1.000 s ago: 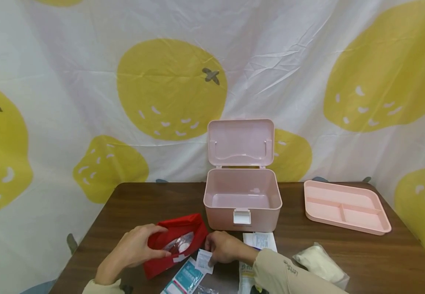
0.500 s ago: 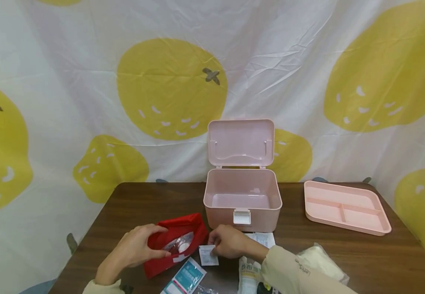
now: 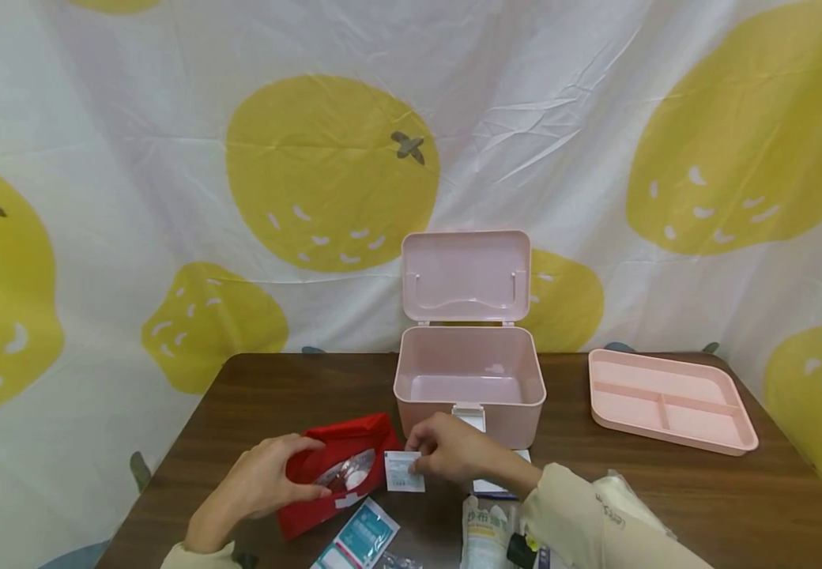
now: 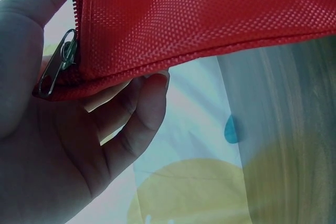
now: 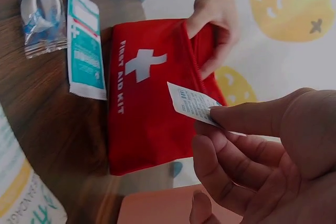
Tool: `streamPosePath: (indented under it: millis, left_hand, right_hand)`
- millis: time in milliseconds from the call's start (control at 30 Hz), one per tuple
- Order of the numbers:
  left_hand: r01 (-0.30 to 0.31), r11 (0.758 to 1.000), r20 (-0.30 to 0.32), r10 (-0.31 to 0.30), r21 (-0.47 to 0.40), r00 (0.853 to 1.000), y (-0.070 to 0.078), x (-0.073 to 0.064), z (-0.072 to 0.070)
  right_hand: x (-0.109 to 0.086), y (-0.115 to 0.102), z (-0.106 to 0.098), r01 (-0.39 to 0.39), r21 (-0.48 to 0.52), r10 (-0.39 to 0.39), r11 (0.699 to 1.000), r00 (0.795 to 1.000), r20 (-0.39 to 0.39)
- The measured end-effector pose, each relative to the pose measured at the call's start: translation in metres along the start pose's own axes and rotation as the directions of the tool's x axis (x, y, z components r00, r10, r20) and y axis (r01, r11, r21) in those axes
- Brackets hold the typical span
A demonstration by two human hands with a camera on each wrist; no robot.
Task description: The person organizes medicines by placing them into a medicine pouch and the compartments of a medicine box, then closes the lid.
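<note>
A red fabric pouch (image 3: pixel 307 518), printed FIRST AID KIT in the right wrist view, lies with its zipped mouth open on the table's left half. Clear-wrapped items (image 3: pixel 350 472) show inside it. My left hand (image 3: pixel 262 478) grips the pouch at its opening, thumb and fingers curled at the edge. A metal zipper pull (image 4: pixel 59 66) hangs by the palm in the left wrist view. Between thumb and fingers, my right hand (image 3: pixel 454 449) pinches a small white printed sachet (image 3: pixel 400 474), just right of the pouch and in front of the pink box.
The pink box (image 3: pixel 421 427) stands behind with its lid up. A divided pink tray (image 3: pixel 624 401) lies at the right. Nearer are a teal-and-white packet (image 3: pixel 366 533), a bandage pack (image 3: pixel 484 531), a wrapped ring-shaped roll (image 5: pixel 41 32) and a bagged white bundle (image 3: pixel 627 496).
My right hand has lifted the sachet off the spot over the teal packet and moved it away from me, towards the pink box. The left hand and pouch have stayed put.
</note>
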State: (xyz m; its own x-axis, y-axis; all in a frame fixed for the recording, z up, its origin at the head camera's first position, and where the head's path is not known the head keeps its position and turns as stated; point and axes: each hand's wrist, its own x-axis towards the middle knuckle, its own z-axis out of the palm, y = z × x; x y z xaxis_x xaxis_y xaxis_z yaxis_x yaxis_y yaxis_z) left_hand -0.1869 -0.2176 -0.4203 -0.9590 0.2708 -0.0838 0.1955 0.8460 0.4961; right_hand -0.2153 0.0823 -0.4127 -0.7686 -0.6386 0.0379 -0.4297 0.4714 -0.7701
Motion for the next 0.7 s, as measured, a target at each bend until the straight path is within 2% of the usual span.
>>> streamPosePath:
  millis: [133,333,700]
  left_hand:
    - [0.006,1.0,0.002,-0.006,-0.003,1.0,0.001,0.0,0.0]
    - [0.02,1.0,-0.001,-0.019,0.011,1.0,0.001,-0.001,-0.001]
    - [0.0,1.0,0.002,0.0,0.014,1.0,0.001,-0.002,-0.001]
  right_hand:
    - [0.0,-0.005,-0.003,0.003,0.024,-0.003,1.0,1.0,-0.003]
    - [0.003,-0.012,-0.004,0.032,0.001,-0.032,0.999,0.999,-0.037]
    - [0.012,-0.024,-0.004,0.045,0.012,-0.044,0.999,0.994,-0.096]
